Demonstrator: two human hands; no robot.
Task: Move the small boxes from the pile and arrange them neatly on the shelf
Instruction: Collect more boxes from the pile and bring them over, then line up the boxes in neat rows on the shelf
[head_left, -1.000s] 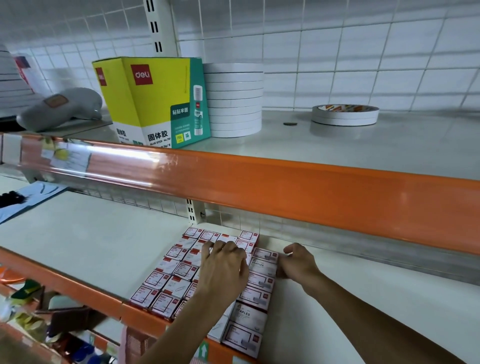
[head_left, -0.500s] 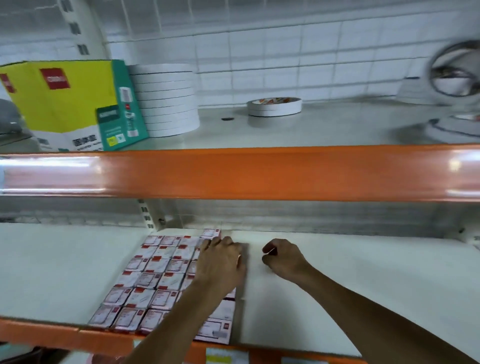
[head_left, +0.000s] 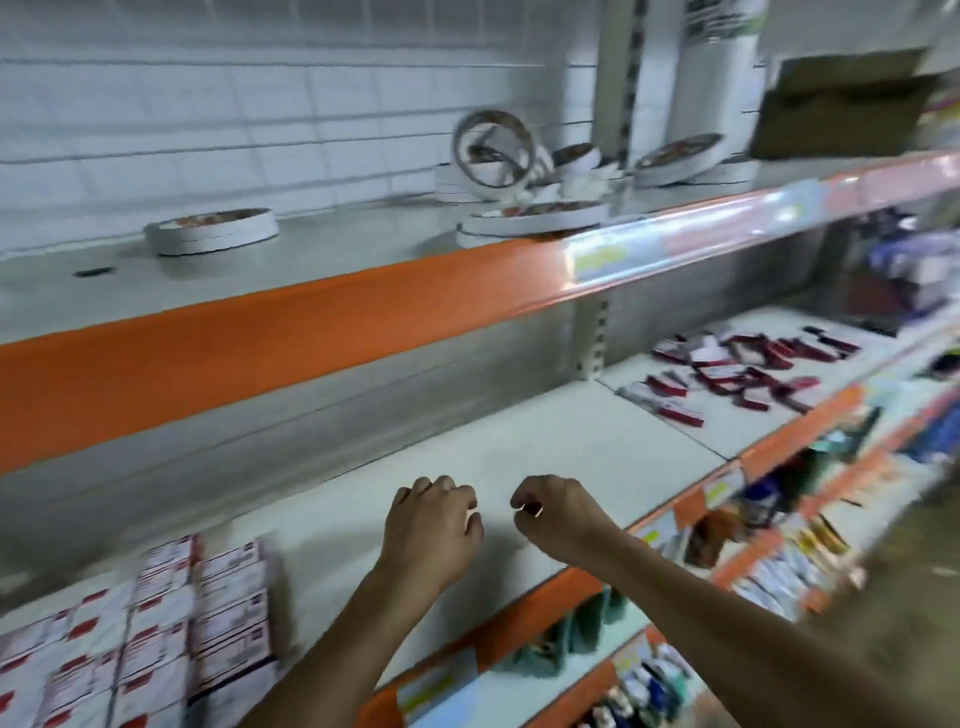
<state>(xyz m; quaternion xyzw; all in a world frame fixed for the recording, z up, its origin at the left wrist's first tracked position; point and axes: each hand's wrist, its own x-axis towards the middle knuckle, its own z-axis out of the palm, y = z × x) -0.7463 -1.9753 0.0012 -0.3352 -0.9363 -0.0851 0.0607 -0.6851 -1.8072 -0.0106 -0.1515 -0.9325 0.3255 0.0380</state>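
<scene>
The arranged small white-and-red boxes (head_left: 156, 629) lie in neat rows at the lower left of the white shelf (head_left: 545, 441). A loose pile of small boxes (head_left: 737, 371) is scattered on the same shelf level at the far right. My left hand (head_left: 434, 525) and my right hand (head_left: 556, 514) hover side by side over bare shelf to the right of the rows, fingers loosely curled, holding nothing. Motion blur softens the whole view.
An orange-edged upper shelf (head_left: 311, 322) overhangs the working shelf and carries flat white tape rolls (head_left: 210, 231) and a jumble of more rolls (head_left: 530, 171). Lower shelves at the right hold assorted stationery (head_left: 789, 561). A shelf upright (head_left: 597, 338) stands between the two shelf sections.
My view has swung to the right, so the arranged boxes now sit at the lower left. Both hands have come off the boxes and moved right over bare shelf.
</scene>
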